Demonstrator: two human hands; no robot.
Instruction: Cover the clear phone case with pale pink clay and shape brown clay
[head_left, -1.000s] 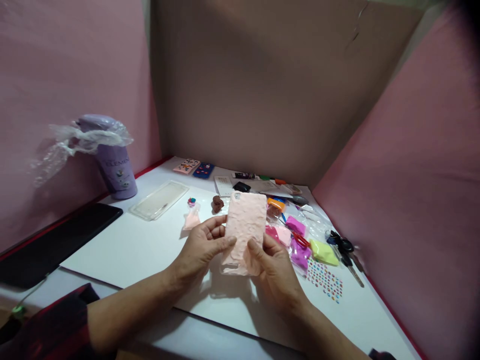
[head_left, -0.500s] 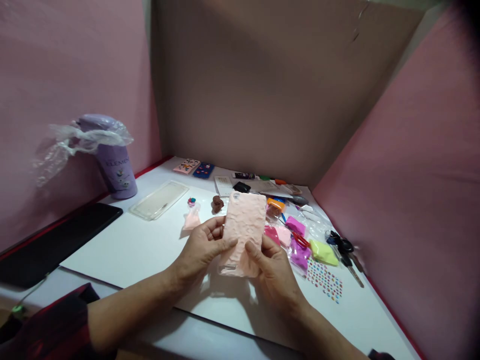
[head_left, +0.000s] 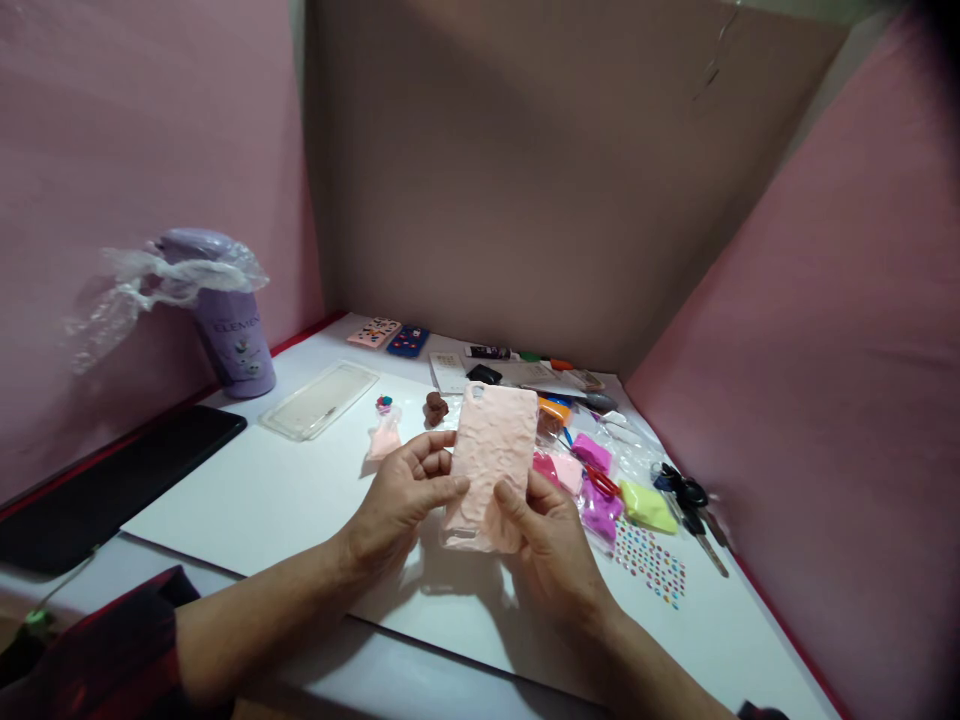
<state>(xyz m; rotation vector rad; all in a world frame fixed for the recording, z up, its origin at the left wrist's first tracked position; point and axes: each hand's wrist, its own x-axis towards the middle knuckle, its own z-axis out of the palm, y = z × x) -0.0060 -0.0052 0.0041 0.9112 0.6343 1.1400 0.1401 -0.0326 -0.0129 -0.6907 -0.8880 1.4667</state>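
Both hands hold up a phone case covered in lumpy pale pink clay (head_left: 493, 460) above the white sheet (head_left: 277, 490). My left hand (head_left: 405, 495) grips its left edge, thumb pressed on the front and fingers curled behind. My right hand (head_left: 551, 540) grips the lower right edge, thumb on the front. The case stands tilted, its camera hole at the top.
Bags of coloured clay (head_left: 600, 480), a sticker sheet (head_left: 651, 562) and scissors (head_left: 694, 505) lie to the right. A clear phone case (head_left: 319, 400), a purple cup wrapped in plastic (head_left: 229, 320) and a black tablet (head_left: 105, 485) sit left. Small clay pieces (head_left: 386, 435) and decorated cases (head_left: 390, 335) lie behind.
The pink case has shifted slightly in my hands, tilting a little; my thumbs have moved a bit on its surface. Nothing else has moved.
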